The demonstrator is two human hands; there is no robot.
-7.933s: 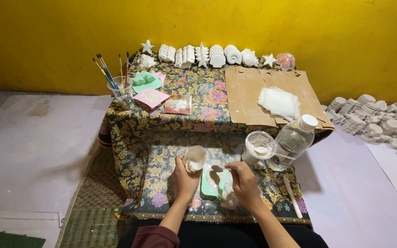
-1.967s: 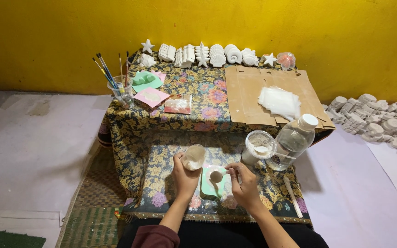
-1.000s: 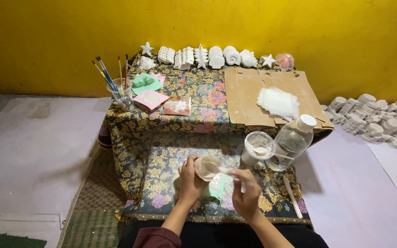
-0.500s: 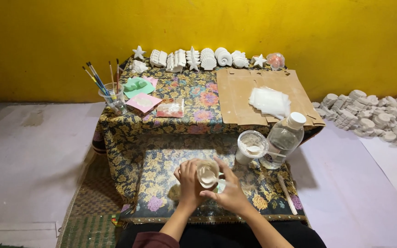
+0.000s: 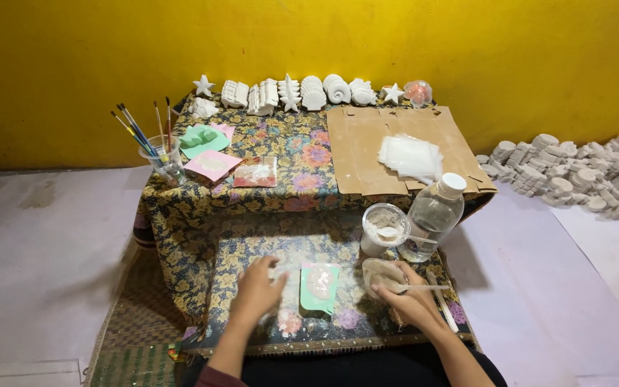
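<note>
A mint-green mould (image 5: 319,288) filled with pale wet plaster lies on the floral cloth (image 5: 252,236) in front of me. My left hand (image 5: 258,289) rests flat on the cloth just left of the mould, fingers spread, holding nothing. My right hand (image 5: 411,304) is to the right of the mould and grips a small clear cup (image 5: 382,274) smeared with plaster. A thin stirring stick (image 5: 428,287) lies across that hand.
A plastic tub of white powder (image 5: 385,228) and a clear water bottle (image 5: 435,215) stand behind my right hand. Farther back are cardboard (image 5: 367,150) with plastic bags (image 5: 411,156), white plaster figures (image 5: 302,93), a brush jar (image 5: 160,159), pink and green moulds (image 5: 208,147). Plaster pieces (image 5: 582,179) pile at right.
The cup, held in my left hand and tipped over the mould, is now in my right hand at the right. My left hand has dropped flat onto the cloth.
</note>
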